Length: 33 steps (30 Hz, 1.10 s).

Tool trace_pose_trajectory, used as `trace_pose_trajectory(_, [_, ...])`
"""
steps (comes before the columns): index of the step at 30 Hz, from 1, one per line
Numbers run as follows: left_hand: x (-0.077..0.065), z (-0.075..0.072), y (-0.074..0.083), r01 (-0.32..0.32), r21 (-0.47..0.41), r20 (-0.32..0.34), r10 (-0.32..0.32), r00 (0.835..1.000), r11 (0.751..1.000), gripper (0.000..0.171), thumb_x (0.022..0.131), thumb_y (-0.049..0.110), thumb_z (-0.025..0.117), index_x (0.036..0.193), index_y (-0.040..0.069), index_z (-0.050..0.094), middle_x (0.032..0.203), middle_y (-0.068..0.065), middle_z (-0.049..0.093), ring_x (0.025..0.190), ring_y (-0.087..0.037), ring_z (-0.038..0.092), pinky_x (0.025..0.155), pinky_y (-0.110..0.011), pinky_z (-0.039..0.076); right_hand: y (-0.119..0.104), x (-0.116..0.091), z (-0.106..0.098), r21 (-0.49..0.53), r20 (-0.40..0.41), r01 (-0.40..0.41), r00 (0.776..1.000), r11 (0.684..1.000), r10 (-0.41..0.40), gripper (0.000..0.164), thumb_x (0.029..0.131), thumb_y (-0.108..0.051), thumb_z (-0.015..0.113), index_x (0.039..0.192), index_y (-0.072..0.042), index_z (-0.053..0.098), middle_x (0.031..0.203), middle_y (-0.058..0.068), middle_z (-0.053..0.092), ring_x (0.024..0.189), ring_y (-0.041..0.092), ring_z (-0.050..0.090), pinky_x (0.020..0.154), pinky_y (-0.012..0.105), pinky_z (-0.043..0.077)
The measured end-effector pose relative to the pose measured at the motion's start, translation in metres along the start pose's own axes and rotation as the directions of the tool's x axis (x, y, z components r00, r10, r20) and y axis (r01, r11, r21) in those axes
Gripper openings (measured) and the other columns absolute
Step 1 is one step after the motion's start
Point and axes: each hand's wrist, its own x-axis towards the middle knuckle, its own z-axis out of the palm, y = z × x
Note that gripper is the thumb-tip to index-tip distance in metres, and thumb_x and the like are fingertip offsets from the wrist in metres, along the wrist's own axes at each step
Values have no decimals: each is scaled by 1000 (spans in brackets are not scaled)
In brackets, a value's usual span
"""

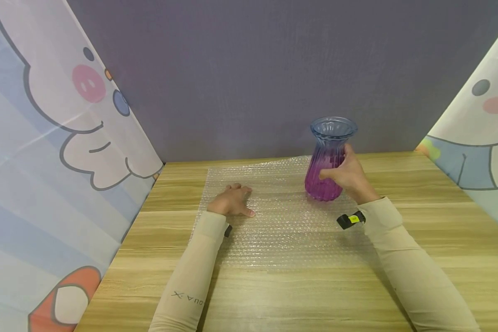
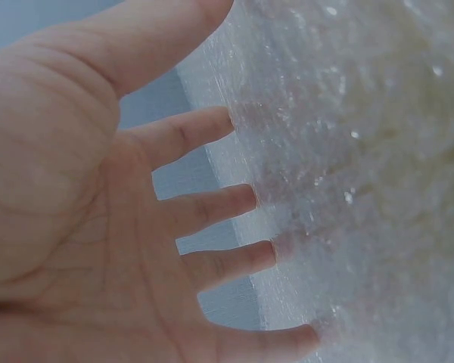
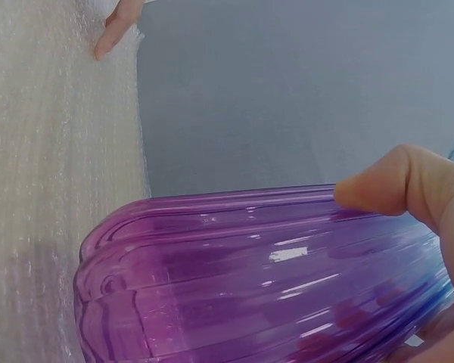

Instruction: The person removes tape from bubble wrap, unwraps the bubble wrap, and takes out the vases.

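Note:
A ribbed glass vase (image 1: 324, 170), purple at its base and blue at its flared rim, is upright over the right part of a sheet of bubble wrap (image 1: 269, 240). My right hand (image 1: 350, 175) grips the vase from its right side, thumb across the front and fingers behind. In the right wrist view the thumb (image 3: 378, 185) presses the ribbed wall of the vase (image 3: 212, 280). My left hand (image 1: 232, 201) rests on the left part of the bubble wrap with its fingers spread. The left wrist view shows its fingertips (image 2: 246, 198) touching the wrap (image 2: 363, 151).
The bubble wrap lies flat on a wood-grain table (image 1: 274, 295). A grey-purple wall panel (image 1: 249, 78) stands along the table's far edge. Cartoon-printed sheets hang at the left (image 1: 33, 193) and at the right (image 1: 481, 147).

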Motion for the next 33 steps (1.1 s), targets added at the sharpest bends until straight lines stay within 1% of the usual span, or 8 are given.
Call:
trace_pose_trajectory(4, [0, 0, 0, 1, 3, 0, -1, 1000, 1000, 96, 78, 48, 85, 158, 25, 38, 170, -12, 23, 157, -46, 16, 114, -75, 29, 0, 1, -1, -16, -21, 5, 1000, 1000, -5, 97, 67, 5, 79, 148, -6, 28, 138, 23, 52, 122, 36, 55, 106, 51, 47])
trace_pose_trajectory(8, [1, 0, 0, 2, 4, 0, -2, 1000, 1000, 96, 78, 48, 85, 159, 25, 38, 170, -12, 23, 157, -46, 16, 114, -75, 29, 0, 1, -1, -6, -34, 2, 999, 1000, -3, 95, 67, 6, 78, 147, -7, 29, 137, 20, 52, 120, 33, 55, 105, 47, 47])
trace_pose_trajectory(13, [1, 1, -1, 1, 2, 0, -1, 1000, 1000, 96, 78, 48, 85, 159, 25, 38, 170, -12, 24, 156, -46, 16, 114, -75, 29, -1, 1, -2, 19, -46, 0, 999, 1000, 1, 96, 67, 7, 77, 148, -8, 27, 140, 21, 51, 124, 32, 53, 109, 49, 45])
trace_pose_trajectory(20, [1, 0, 0, -2, 4, 1, 2, 1000, 1000, 95, 79, 48, 85, 159, 24, 38, 170, -13, 24, 156, -46, 17, 115, -75, 29, -1, 1, -4, 25, -70, 8, 998, 1000, -6, 97, 67, 9, 74, 151, -7, 27, 142, 22, 51, 126, 32, 53, 109, 48, 46])
trace_pose_trajectory(26, [0, 1, 0, -7, 8, 0, 7, 1000, 1000, 95, 78, 49, 85, 158, 25, 38, 169, -13, 25, 156, -46, 18, 116, -73, 29, 0, 2, -7, 40, -83, 25, 996, 999, -22, 100, 67, 11, 73, 153, -10, 27, 145, 22, 52, 128, 33, 54, 109, 48, 47])
trace_pose_trajectory(33, [1, 1, -1, -9, 7, -6, 9, 1000, 1000, 96, 78, 48, 85, 158, 25, 39, 169, -13, 27, 156, -47, 18, 115, -73, 30, -1, 1, -10, 11, -103, 49, 994, 999, -47, 96, 65, 12, 72, 150, -8, 30, 142, 23, 53, 128, 36, 55, 111, 53, 46])
